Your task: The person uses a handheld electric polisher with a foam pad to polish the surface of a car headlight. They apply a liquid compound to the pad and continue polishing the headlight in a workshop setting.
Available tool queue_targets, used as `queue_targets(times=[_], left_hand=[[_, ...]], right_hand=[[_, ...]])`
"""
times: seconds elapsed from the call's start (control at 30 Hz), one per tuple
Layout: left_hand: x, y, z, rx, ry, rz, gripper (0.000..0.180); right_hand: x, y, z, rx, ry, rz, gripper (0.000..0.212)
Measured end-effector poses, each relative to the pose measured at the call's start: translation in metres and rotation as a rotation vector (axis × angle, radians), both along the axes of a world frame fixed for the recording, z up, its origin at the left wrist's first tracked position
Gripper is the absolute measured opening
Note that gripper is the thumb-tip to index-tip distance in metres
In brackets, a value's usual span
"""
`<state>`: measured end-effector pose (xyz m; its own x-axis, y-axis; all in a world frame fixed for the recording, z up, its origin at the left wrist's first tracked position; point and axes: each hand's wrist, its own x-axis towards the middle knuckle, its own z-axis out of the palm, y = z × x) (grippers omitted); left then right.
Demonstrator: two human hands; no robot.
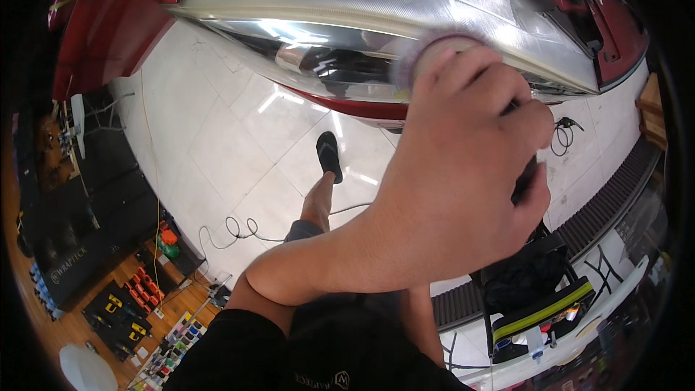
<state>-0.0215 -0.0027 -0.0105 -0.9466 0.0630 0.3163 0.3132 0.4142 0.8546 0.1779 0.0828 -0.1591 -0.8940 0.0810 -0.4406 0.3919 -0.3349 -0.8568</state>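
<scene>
My left hand [470, 152] reaches from the lower left and is closed over the top of a round-headed polisher [443, 54]. The polisher's rim is pale purple and smeared by motion, and a bit of its black body shows between my fingers and thumb. Its head lies over the glossy, clear headlight [326, 58] of a car, below a silver panel [376, 0] with a fine line pattern. What looks like my right forearm [422, 322] rises from the lower edge; the hand at its end is hidden behind my left hand and arm.
A red bumper edge [347, 105] runs beneath the headlight. A black cord [246, 232] curls over the pale tiled floor [232, 137] by my sandalled foot [328, 152]. Power tools [119, 318] lie at lower left. A tool bag [539, 311] stands at lower right.
</scene>
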Motion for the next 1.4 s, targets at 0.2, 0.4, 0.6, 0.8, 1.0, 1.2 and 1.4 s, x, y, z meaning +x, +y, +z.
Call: queue_targets(times=[0.2,0.4,0.6,0.8,1.0,1.2,1.4], left_hand=[[-0.012,-0.019,-0.001,0.127,-0.026,-0.180,0.033],[-0.025,-0.037,-0.011,0.217,0.046,-0.321,0.039],[-0.043,-0.044,-0.009,0.131,0.154,-0.476,0.028],[-0.054,-0.046,-0.011,0.183,0.151,-0.572,0.020],[-0.052,-0.051,-0.010,0.224,0.236,-0.441,0.021],[-0.056,-0.075,-0.011,0.262,0.264,-0.509,0.026],[-0.056,-0.125,0.010,0.095,0.217,-0.660,0.033]], right_hand=[[-0.005,0.001,0.011,0.050,-0.040,0.048,0.086],[-0.007,0.021,0.018,0.092,-0.077,0.061,0.086],[-0.006,0.043,0.023,0.109,-0.102,0.080,0.086],[-0.005,0.072,0.027,0.111,-0.106,0.095,0.086],[-0.004,0.100,0.028,0.102,-0.082,0.198,0.087],[-0.032,0.063,0.073,-0.002,-0.181,0.048,0.103],[-0.060,0.055,0.091,0.056,-0.183,0.354,0.096]])
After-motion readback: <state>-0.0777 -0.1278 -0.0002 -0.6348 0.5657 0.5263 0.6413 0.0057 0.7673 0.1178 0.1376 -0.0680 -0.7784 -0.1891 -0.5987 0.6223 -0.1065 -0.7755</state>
